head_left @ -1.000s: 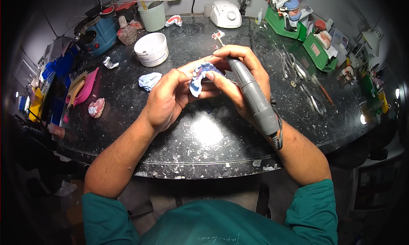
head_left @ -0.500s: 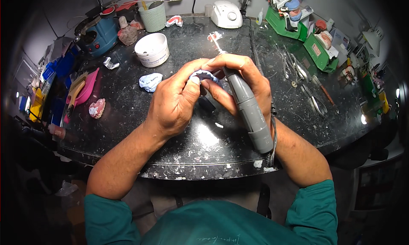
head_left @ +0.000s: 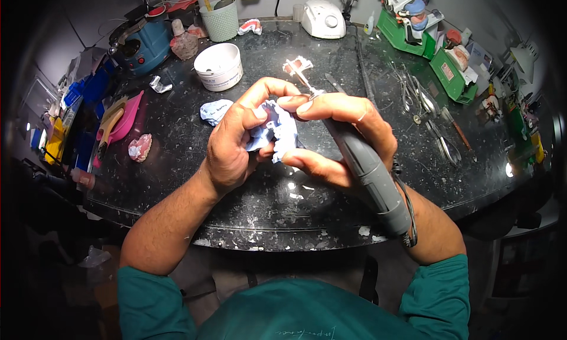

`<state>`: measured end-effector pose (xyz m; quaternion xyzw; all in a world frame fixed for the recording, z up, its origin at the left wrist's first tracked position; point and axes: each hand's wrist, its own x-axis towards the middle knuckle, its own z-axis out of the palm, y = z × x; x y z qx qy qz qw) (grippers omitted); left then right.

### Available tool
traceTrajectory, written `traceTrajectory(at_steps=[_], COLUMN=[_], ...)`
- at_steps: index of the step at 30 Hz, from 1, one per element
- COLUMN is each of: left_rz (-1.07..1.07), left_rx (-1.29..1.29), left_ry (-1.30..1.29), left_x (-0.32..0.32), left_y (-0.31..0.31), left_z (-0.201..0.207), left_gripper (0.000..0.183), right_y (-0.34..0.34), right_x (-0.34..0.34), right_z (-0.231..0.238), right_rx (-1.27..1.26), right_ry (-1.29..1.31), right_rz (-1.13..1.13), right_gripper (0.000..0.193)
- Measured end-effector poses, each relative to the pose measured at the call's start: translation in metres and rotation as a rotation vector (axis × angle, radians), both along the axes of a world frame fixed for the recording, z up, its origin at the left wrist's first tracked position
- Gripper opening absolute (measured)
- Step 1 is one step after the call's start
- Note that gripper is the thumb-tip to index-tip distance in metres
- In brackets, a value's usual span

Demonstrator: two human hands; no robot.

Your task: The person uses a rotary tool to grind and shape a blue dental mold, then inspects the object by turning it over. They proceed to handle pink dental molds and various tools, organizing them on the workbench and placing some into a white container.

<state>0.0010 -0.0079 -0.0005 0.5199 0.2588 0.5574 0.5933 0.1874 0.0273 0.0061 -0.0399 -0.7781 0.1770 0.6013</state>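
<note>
While the left forearm (head_left: 177, 222) slants inward from the lower edge, the left hand (head_left: 227, 139) bends at the wrist, its thumb and curled fingers pinching a dental cast (head_left: 287, 133) above the middle of the table (head_left: 283, 213). From the other side, the right hand (head_left: 354, 111) arches over, index finger stretched along the handpiece (head_left: 372, 171) and thumb touching the cast's lower edge; its grip is closed around the tool.

On the left lies a smooth, glossy pink dustpan (head_left: 128, 118), then a knobbly pink-and-cream model (head_left: 140, 148), a rough pale-blue plaster lump (head_left: 216, 111) and a round white plastic tub (head_left: 218, 68). The held cast is chalky, ragged-edged, pale blue and white. Rightward, the handpiece is a ribbed grey cylinder, beyond which slender, shiny metal tools (head_left: 443, 142) lie on the scuffed black tabletop.
</note>
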Motion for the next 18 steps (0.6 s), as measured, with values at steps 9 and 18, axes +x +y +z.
traceTrajectory(at_steps=[9,18], left_rz=[-0.046,-0.015], left_rx=[0.192,0.200], left_ry=[0.158,0.181], left_x=[-0.006,-0.008], left_y=[-0.005,-0.002], left_z=[0.004,0.000], left_gripper=[0.049,0.041], right_y=[-0.010,-0.009], right_x=[-0.005,-0.007], right_z=[0.005,0.005], right_rx=[0.071,0.057], right_ry=[-0.004,-0.020], right_rz=[0.044,0.045], right_gripper=[0.049,0.048])
